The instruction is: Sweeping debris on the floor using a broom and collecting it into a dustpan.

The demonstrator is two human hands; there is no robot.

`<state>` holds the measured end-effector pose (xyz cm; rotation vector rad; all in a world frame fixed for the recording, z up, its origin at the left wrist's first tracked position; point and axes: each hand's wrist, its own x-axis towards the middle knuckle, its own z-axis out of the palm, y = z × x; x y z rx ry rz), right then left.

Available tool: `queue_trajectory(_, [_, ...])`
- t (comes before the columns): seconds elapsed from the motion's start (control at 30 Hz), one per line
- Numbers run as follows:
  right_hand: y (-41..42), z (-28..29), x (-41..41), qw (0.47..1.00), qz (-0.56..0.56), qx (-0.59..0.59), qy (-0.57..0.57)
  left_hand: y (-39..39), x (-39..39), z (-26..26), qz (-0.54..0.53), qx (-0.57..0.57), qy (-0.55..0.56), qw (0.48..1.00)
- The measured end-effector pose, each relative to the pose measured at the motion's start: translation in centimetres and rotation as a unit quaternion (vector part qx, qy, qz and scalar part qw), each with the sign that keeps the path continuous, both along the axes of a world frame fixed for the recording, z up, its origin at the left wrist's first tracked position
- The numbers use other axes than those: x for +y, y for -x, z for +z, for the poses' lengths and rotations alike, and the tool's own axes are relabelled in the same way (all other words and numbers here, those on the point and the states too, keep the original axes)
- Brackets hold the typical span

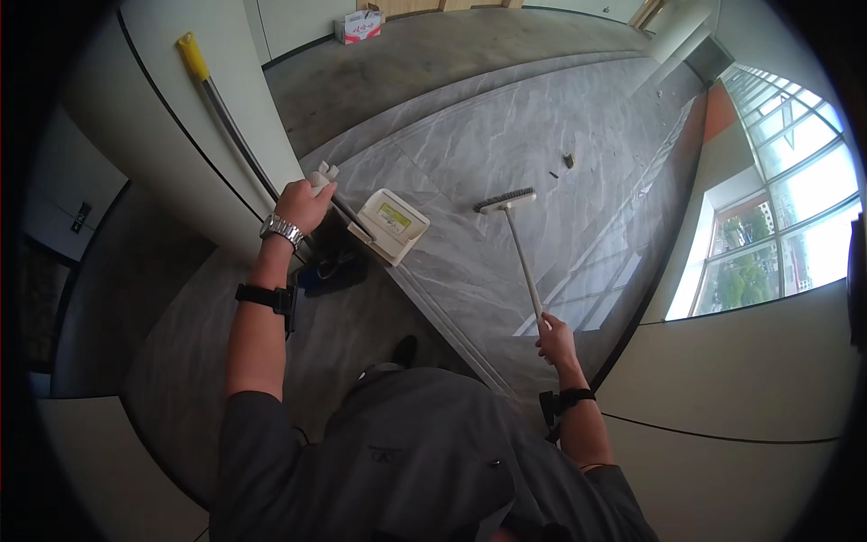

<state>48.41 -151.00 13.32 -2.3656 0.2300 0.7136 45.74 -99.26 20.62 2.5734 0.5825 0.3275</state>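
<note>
My left hand [304, 207] is closed around the top of the handle of a cream long-handled dustpan [410, 238], beside a white plastic fitting. The dustpan rests on the grey marble-patterned floor [447, 162] and bears a green and yellow label. In my right hand [557, 340] is the pale handle of a broom [520, 198]; its grey bristles lie farther forward, right of the dustpan. Beyond the broom head are a small brown piece of debris [569, 160] and a thinner dark bit [553, 175].
A steel pole with a yellow grip [195, 59] leans by a pale column [162, 122] at left. Something blue and dark [332, 273] lies at its foot. A white and pink carton [360, 27] stands at the far wall. Windows [758, 237] line the right side.
</note>
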Motion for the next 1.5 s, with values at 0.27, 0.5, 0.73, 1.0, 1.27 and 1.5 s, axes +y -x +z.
queue_trajectory(0.27, [15.3, -5.9, -5.6, 0.920, -0.173, 0.178, -0.302, -0.2, 3.6, -2.3, 0.028, -0.014, 0.015, 0.999])
queue_trajectory(0.5, [27.9, -7.5, -7.1, 0.995, -0.069, -0.022, -0.073, -3.9, 4.3, -1.5, 0.045, 0.004, 0.139, 0.989])
queue_trajectory(0.73, [27.0, -0.5, 1.8, 0.978, -0.173, 0.117, -0.028, -7.8, 6.2, -0.8, -0.003, 0.042, 0.270, 0.962])
queue_trajectory(1.0, [19.0, -9.3, 6.1, 0.987, -0.161, 0.009, 0.024, -10.8, 9.9, -0.3, -0.079, 0.046, 0.339, 0.936])
queue_trajectory(1.27, [7.9, -10.9, 9.0, 0.991, -0.071, -0.080, 0.076, -14.5, 13.0, 4.6, -0.162, 0.091, 0.162, 0.969])
queue_trajectory(1.5, [-1.1, -8.0, 13.8, 0.991, -0.113, 0.014, 0.071, -16.7, 15.1, 3.6, -0.209, 0.083, 0.129, 0.966])
